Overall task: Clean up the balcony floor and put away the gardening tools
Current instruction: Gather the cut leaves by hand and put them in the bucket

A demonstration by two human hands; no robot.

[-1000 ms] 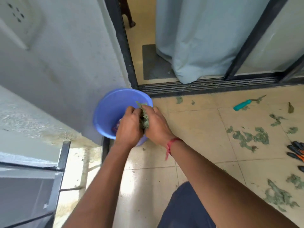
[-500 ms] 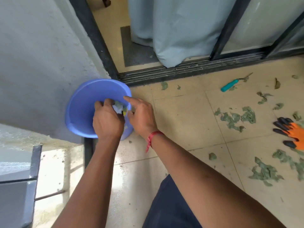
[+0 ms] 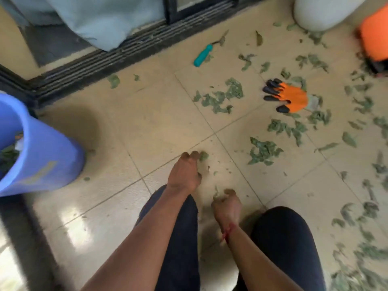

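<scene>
2 curled hands, left hand [image 3: 184, 173] and right hand [image 3: 227, 203], hang right of the blue bucket [image 3: 48, 148]; whether either grips leaves [image 3: 264, 151] is unclear. The bucket's label [image 3: 39, 173] is unreadable.

Left edge crops the blue bucket [image 3: 46, 158]; rightmost leaves [image 3: 348, 211] blur.

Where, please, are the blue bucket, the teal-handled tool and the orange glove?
blue bucket [image 3: 48, 162]: head view, outer wall.
teal-handled tool [image 3: 202, 55]: head view, its handle.
orange glove [image 3: 295, 97]: head view, orange back.
</scene>
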